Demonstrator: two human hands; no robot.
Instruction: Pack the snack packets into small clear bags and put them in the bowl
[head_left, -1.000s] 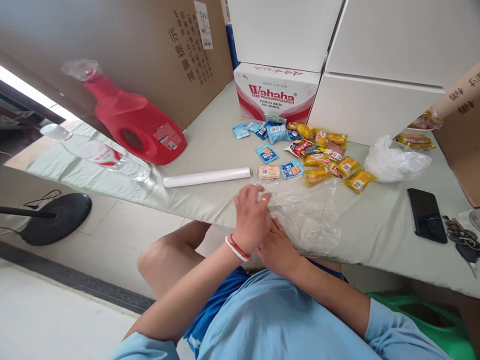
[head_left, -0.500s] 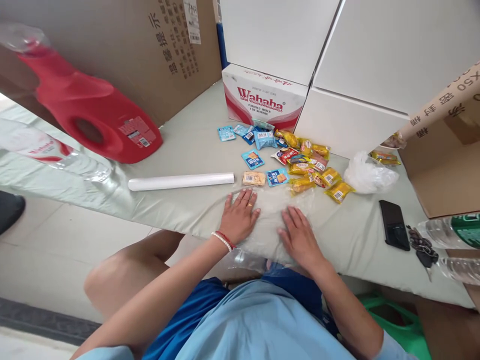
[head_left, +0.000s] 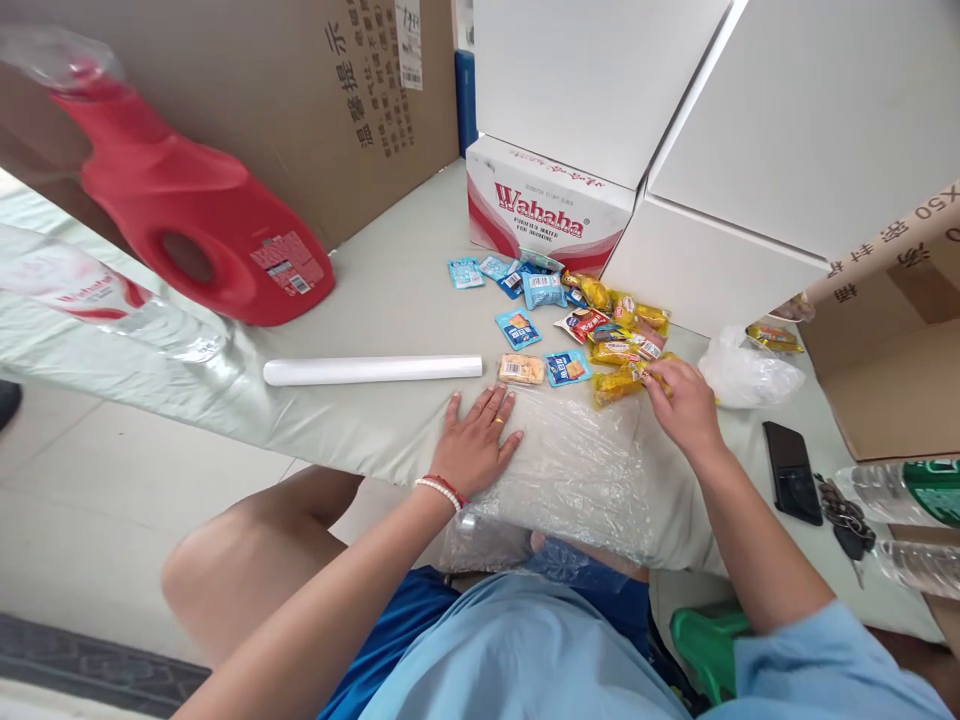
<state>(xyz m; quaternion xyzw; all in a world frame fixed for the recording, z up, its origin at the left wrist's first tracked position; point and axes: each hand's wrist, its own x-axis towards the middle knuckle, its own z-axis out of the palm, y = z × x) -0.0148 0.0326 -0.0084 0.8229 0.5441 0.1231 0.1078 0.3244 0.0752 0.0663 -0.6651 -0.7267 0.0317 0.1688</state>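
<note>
My left hand lies flat, fingers spread, at the left edge of a thin clear plastic sheet or bag that hangs over the table's near edge. My right hand has its fingertips pinched on a yellow snack packet at the near side of a loose pile; the fingers partly cover it. Just beyond my left hand sit a pack of crackers in clear wrap and a flat blue snack packet. More blue packets and yellow ones lie behind, with a red-and-white packet among them.
A white roll lies left of the crackers, near a red jug and a clear bottle. A Wahaha carton and white boxes stand behind. Rightward are a white plastic bag, phone, keys and bottles.
My right hand has lifted off the clear plastic and moved right and away from me to the yellow packets, where its fingers have closed. My left hand stays flat on the plastic.
</note>
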